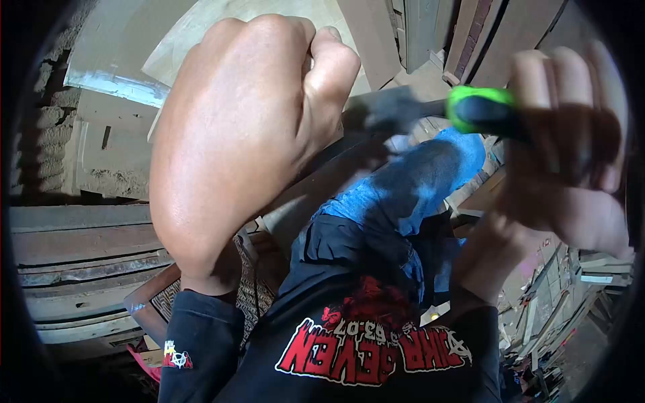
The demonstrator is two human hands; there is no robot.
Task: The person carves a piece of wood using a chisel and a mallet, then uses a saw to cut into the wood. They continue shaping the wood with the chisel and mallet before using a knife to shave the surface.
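Note:
My left hand is closed in a fist, close to the camera at upper left, its back towards me. Whatever its fingers hold is hidden behind them. At the right, my right hand is wrapped round the green and black handle of a tool. A blurred dark metal part of that tool points left towards my left hand. Between the hands, a dark long piece runs below the metal part, partly hidden by my left hand.
Pale boards stand behind my left hand. Stacked planks lie at the left, and more boards lean at the top right. My blue-trousered leg is below the tool. Wood scraps are scattered at the right.

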